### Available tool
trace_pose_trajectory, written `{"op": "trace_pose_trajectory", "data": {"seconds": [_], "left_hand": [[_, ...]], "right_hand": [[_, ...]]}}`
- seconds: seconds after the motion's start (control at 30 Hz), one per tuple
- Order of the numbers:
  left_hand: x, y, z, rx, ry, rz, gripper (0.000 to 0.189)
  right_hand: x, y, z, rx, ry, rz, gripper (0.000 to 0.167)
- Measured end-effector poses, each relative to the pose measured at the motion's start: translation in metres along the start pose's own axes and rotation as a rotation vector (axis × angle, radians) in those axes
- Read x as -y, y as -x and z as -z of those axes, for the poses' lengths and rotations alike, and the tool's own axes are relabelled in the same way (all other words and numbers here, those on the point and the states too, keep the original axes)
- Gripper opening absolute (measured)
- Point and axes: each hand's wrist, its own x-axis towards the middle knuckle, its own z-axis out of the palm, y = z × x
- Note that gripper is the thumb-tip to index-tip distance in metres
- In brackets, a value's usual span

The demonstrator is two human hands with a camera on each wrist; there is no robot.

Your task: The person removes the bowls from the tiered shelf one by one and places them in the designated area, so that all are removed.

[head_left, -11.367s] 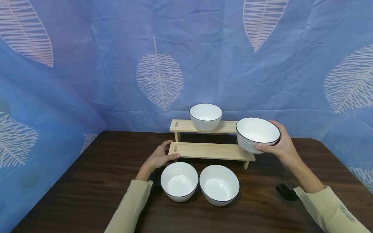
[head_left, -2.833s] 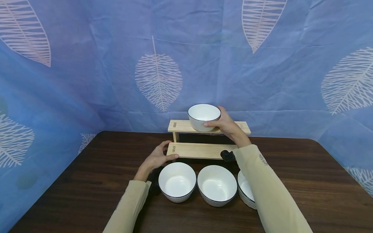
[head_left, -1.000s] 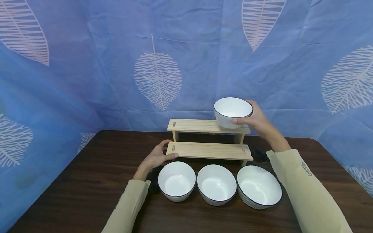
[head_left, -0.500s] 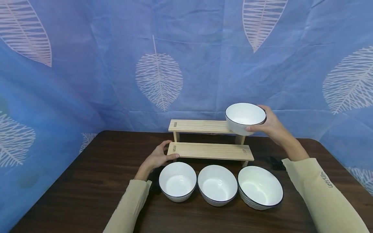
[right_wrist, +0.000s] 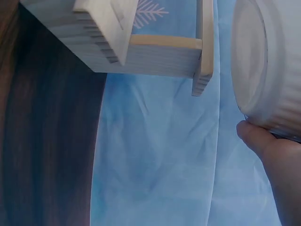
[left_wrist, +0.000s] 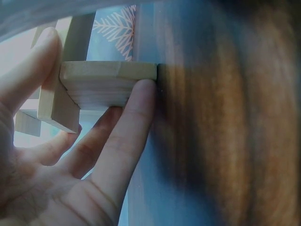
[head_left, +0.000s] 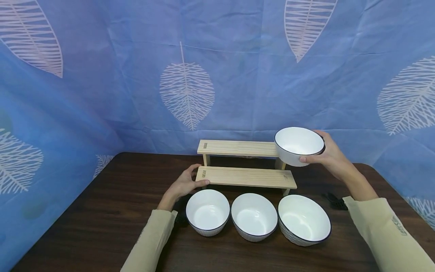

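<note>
My right hand point(head_left: 331, 155) grips a white bowl point(head_left: 299, 141) with a dark rim, thumb on its near side and fingers round its right side. The bowl hangs in the air beside the right end of the upper shelf; its underside faces the right wrist view. My left hand point(head_left: 185, 183) holds the left end of a two-step wooden rack point(head_left: 246, 176), thumb on top of the lower step. In the left wrist view, the other fingers point(left_wrist: 124, 136) reach along the rack's leg and under the board. Both steps of the rack are bare.
Three more white bowls stand in a row before the rack: a left bowl point(head_left: 208, 211), a middle bowl point(head_left: 254, 216) and a right bowl point(head_left: 304, 219). They sit on a dark wooden table point(head_left: 102, 211). A blue leaf-patterned cloth point(head_left: 136, 75) hangs behind.
The bowl held earliest now stands at the row's right end. My right hand has since lifted another bowl off the upper step and carried it rightward. The left hand has stayed put.
</note>
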Motion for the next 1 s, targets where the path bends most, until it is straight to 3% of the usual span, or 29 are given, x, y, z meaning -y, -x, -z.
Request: {"op": "trace_pose_trajectory", "data": {"seconds": [1.0], "left_hand": [[-0.001, 0.0, 0.0, 0.002, -0.009, 0.024, 0.081]], "right_hand": [[-0.026, 0.038, 0.011, -0.004, 0.042, -0.008, 0.1]]}}
